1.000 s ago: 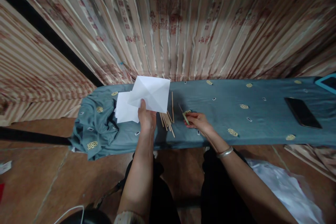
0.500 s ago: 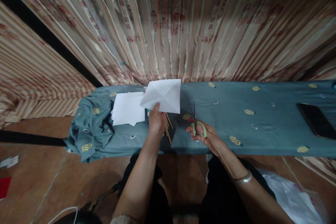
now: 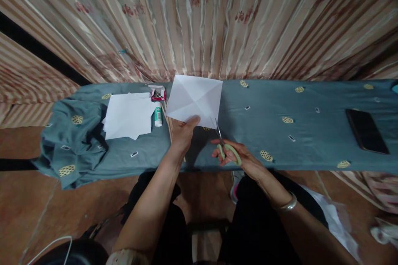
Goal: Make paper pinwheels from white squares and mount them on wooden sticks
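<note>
Pinched at its lower edge by my left hand [image 3: 185, 132] is a white square sheet of paper [image 3: 196, 98], marked with diagonal creases that cross at its middle. My right hand [image 3: 231, 153] grips a pair of scissors [image 3: 229, 152] by light green handles. Their narrow blades point up at the paper's lower right corner, with the tips at or very near it; I cannot tell if they touch. Behind my left hand, thin wooden sticks [image 3: 169, 126] lie partly hidden on the cloth.
A stack of white paper [image 3: 129, 116] lies left on the blue-green cloth [image 3: 304, 143]. Beside it are a glue stick [image 3: 158, 114] and a small red-and-white box [image 3: 158, 92] holding small metal pieces. A dark phone [image 3: 367, 131] lies far right. Behind hangs a striped curtain [image 3: 199, 29].
The scissors have come closer to the paper, and their blades are now at its lower right corner. As my view shifted, the glue stick and small box came out from behind the paper.
</note>
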The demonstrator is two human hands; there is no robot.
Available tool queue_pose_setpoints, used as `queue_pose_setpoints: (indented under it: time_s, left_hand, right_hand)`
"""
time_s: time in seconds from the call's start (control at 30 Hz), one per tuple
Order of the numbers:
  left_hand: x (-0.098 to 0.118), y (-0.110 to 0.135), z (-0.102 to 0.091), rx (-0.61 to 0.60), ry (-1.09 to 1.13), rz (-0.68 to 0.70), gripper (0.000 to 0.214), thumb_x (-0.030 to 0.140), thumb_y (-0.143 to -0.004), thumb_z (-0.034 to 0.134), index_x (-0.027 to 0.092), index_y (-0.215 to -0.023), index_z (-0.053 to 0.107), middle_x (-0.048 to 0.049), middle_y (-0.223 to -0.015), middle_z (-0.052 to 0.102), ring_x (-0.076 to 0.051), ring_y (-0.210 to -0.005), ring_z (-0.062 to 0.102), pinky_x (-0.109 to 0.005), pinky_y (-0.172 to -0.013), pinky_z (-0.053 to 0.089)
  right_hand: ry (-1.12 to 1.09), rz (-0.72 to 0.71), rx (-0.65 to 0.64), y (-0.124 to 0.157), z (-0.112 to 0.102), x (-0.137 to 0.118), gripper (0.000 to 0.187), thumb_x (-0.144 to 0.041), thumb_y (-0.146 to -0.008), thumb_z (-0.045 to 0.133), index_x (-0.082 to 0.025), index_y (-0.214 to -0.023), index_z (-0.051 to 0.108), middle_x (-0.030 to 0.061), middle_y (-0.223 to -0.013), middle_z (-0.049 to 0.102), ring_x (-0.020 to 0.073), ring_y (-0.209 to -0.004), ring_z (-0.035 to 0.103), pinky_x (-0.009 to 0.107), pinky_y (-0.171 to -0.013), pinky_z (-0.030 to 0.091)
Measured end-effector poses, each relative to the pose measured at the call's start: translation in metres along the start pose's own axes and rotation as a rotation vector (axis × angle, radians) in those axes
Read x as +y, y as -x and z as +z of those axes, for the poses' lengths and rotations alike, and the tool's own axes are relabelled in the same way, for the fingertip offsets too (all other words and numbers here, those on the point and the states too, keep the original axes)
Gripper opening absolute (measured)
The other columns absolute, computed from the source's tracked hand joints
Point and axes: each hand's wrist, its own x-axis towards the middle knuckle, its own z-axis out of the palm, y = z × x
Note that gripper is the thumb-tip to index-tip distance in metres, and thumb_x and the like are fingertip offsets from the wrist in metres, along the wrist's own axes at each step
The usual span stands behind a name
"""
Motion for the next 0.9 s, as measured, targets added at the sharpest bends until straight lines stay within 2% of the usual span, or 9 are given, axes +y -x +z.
queue_pose_setpoints:
  time_s: [0.1,0.13,0.33,0.57,0.73,0.9]
  left_hand:
    - [-0.004,0.001,0.000,-0.163,-0.107,0.083,0.059,0.000,-0.060,0.074,0.022,-0.114,0.065,-0.0038,-0.101,0.075,-0.019,-0.091,0.071,-0.035,-0.093,0.054]
    - [-0.004,0.002,-0.001,-0.180,-0.120,0.095,0.058,0.001,-0.061,0.073,0.022,-0.114,0.065,-0.0037,-0.101,0.075,-0.019,-0.090,0.071,-0.036,-0.093,0.054]
    - [-0.003,0.003,-0.001,-0.171,-0.095,0.057,0.062,-0.002,-0.058,0.073,0.021,-0.114,0.065,-0.0049,-0.101,0.075,-0.019,-0.091,0.070,-0.035,-0.092,0.053]
    - [-0.002,-0.002,-0.009,-0.285,-0.168,0.040,0.055,0.013,-0.055,0.080,0.021,-0.107,0.063,-0.0040,-0.096,0.073,-0.022,-0.097,0.068,-0.035,-0.092,0.051]
    - [-0.003,-0.003,-0.011,-0.287,-0.212,0.037,0.061,0.017,-0.054,0.081,0.025,-0.112,0.061,-0.0019,-0.106,0.071,-0.020,-0.099,0.066,-0.036,-0.096,0.049]
    - [-0.002,-0.002,-0.010,-0.286,-0.201,0.032,0.058,0.016,-0.053,0.081,0.024,-0.108,0.062,-0.0011,-0.103,0.071,-0.017,-0.093,0.066,-0.035,-0.093,0.049]
  right_hand:
    - [0.018,-0.016,-0.016,0.004,-0.004,-0.003,0.065,-0.061,-0.073,0.069,-0.018,-0.120,0.063,0.0065,-0.089,0.067,0.0143,-0.076,0.058,0.026,-0.067,0.053]
    - [0.024,-0.023,-0.022,0.005,-0.005,-0.004,0.064,-0.061,-0.073,0.068,-0.018,-0.120,0.063,0.0067,-0.090,0.067,0.0146,-0.076,0.058,0.026,-0.067,0.053]
    - [0.065,-0.024,-0.015,0.005,-0.004,-0.009,0.067,-0.063,-0.073,0.067,-0.015,-0.119,0.064,0.0073,-0.085,0.066,0.0157,-0.074,0.058,0.027,-0.064,0.052]
    - [0.096,-0.023,-0.042,0.003,-0.006,-0.010,0.063,-0.058,-0.074,0.068,-0.014,-0.119,0.064,0.0062,-0.084,0.063,0.0140,-0.069,0.055,0.028,-0.061,0.053]
    - [0.091,-0.015,-0.061,0.002,-0.008,-0.009,0.062,-0.054,-0.076,0.070,-0.012,-0.121,0.063,0.0070,-0.085,0.063,0.0136,-0.070,0.054,0.028,-0.062,0.052]
    - [0.077,-0.012,-0.080,0.001,-0.010,-0.009,0.057,-0.052,-0.078,0.069,-0.015,-0.121,0.063,0.0055,-0.084,0.063,0.0127,-0.068,0.053,0.027,-0.060,0.051]
